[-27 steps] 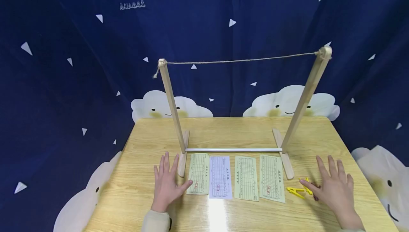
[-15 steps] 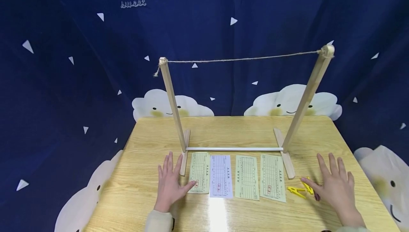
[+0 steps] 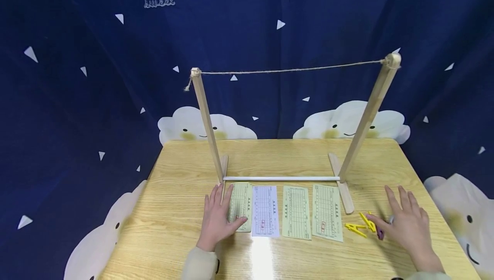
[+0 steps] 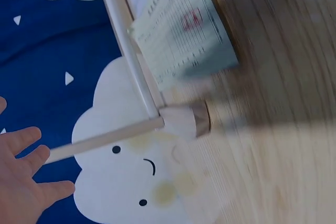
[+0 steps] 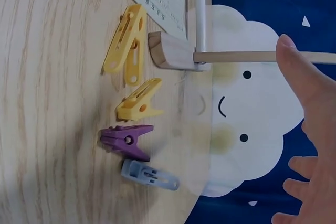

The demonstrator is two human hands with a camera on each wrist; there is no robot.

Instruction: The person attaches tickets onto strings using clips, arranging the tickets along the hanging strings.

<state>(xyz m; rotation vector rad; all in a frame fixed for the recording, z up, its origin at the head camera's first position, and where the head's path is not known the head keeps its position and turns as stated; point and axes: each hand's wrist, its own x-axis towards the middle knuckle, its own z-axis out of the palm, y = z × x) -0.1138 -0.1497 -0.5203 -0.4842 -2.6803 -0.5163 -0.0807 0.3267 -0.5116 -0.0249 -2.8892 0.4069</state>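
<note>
My left hand (image 3: 219,224), fingers spread, hovers at the left edge of a pale green printed slip (image 3: 244,203) and overlaps it in the head view. To its right lie a lilac slip (image 3: 265,209) and two more green slips, one in the middle (image 3: 296,211) and one at the right (image 3: 327,211). My right hand (image 3: 409,228) is spread and holds nothing. Near its thumb are clothespins: a yellow one (image 5: 118,59), a second yellow one (image 5: 139,100), a purple one (image 5: 126,141) and a light blue one (image 5: 149,175), which my hand mostly hides in the head view.
Behind the slips stands a wooden frame with a left post (image 3: 206,121), a right post (image 3: 368,119) and a low white rod (image 3: 281,179). A twine line (image 3: 289,70) joins the post tops. The wooden table (image 3: 154,237) meets a dark blue curtain (image 3: 96,78).
My left hand has moved right, from beside the leftmost green slip to over its left edge. The right hand stays nearly in place by the clothespins.
</note>
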